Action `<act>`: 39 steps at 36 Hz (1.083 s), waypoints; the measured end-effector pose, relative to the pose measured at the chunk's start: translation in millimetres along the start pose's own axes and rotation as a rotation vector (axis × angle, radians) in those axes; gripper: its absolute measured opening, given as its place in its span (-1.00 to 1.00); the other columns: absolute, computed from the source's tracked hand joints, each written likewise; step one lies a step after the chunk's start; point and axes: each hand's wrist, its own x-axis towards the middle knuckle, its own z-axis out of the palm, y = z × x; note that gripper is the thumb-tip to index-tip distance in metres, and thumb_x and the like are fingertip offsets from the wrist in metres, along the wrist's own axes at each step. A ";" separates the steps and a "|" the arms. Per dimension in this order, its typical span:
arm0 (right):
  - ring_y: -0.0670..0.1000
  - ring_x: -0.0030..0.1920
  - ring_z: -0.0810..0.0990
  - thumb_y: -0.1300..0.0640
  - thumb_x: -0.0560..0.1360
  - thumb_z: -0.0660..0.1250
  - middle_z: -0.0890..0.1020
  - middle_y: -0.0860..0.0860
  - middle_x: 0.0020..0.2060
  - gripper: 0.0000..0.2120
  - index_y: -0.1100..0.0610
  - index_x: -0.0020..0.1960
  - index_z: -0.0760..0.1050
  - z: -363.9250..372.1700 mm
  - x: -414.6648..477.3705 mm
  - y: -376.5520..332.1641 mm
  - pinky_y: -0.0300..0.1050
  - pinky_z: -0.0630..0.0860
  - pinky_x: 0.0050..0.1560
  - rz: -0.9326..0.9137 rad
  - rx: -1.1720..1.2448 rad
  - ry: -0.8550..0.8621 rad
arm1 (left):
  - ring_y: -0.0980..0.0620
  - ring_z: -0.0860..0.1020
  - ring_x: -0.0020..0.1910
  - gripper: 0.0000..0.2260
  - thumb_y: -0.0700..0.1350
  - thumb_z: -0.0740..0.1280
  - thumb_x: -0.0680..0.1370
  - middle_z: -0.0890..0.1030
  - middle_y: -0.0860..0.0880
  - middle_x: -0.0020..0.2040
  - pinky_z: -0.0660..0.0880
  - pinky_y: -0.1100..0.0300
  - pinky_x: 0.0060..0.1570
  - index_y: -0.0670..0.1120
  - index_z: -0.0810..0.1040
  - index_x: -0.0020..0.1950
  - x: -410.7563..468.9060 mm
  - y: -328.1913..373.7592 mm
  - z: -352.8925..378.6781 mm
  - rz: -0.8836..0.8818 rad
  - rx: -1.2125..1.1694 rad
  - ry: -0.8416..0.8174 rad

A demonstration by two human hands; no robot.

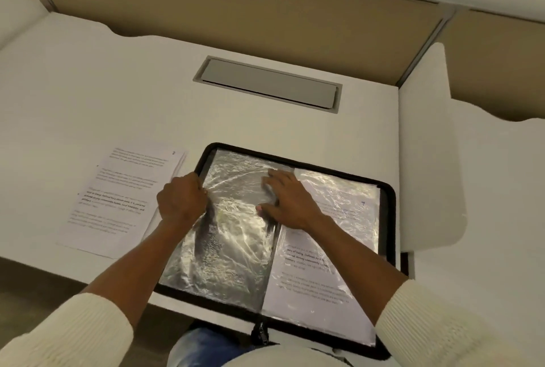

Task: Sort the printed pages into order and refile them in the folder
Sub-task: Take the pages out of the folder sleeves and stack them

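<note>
Warm, fairly even light falls from above; shadows on the desk [103,95] are soft; hard white glare streaks the crinkled sleeves [233,237] in the folder [390,219], veiling the print beneath; the fingertips [267,182] of the right hand [290,201] are blurred; pages [118,198] at left look soft; wide-angle bending curves the far partition [295,13] and the frame's edges.

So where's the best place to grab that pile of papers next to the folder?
Probably its near edge, coming from the front with the left hand. The pile of papers lies flat on the desk, so there's nothing to pinch on top, but that edge sits close to the desk's front, where a thumb could slip under. Sheets are fanned, so pinch them all.
</note>
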 end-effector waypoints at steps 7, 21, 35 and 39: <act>0.21 0.36 0.44 0.06 0.54 0.47 0.53 0.13 0.33 -0.55 0.15 0.39 0.53 -10.9 -41.7 45.1 0.20 0.43 0.32 0.179 -0.037 0.279 | -0.19 0.67 -0.14 -0.87 -0.06 0.34 0.63 0.64 -0.10 -0.13 0.43 0.07 -0.24 -0.08 0.61 0.09 3.9 12.5 5.3 0.063 0.196 0.009; 0.26 0.29 0.46 -0.04 0.54 0.49 0.55 0.20 0.27 -0.53 0.23 0.32 0.56 -34.0 -100.2 123.2 0.19 0.45 0.25 0.598 -0.253 0.519 | -0.12 0.47 0.26 -0.68 0.02 0.34 0.63 0.52 -0.13 0.26 0.62 -0.09 0.04 -0.19 0.56 0.24 -42.9 112.0 38.7 0.519 -0.169 -0.017; -0.08 -0.01 0.54 0.15 0.45 0.59 0.53 -0.04 0.06 -0.81 0.01 -0.02 0.61 -51.3 -104.8 106.6 -0.23 0.46 -0.10 0.518 0.179 0.643 | -0.15 0.40 0.45 -0.61 0.13 0.49 0.52 0.47 -0.13 0.45 0.51 -0.15 0.29 -0.09 0.60 0.22 -78.6 138.6 76.0 0.958 -0.202 -0.042; -0.16 -0.04 0.61 0.24 0.43 0.60 0.58 -0.23 -0.05 -0.75 -0.01 -0.04 0.59 -61.3 -103.4 98.3 -0.20 0.57 0.03 0.485 0.358 0.622 | -0.06 0.45 0.33 -0.77 0.08 0.50 0.54 0.56 -0.02 0.30 0.49 -0.05 0.23 -0.05 0.64 0.06 -77.9 144.4 77.1 0.852 -0.301 -0.045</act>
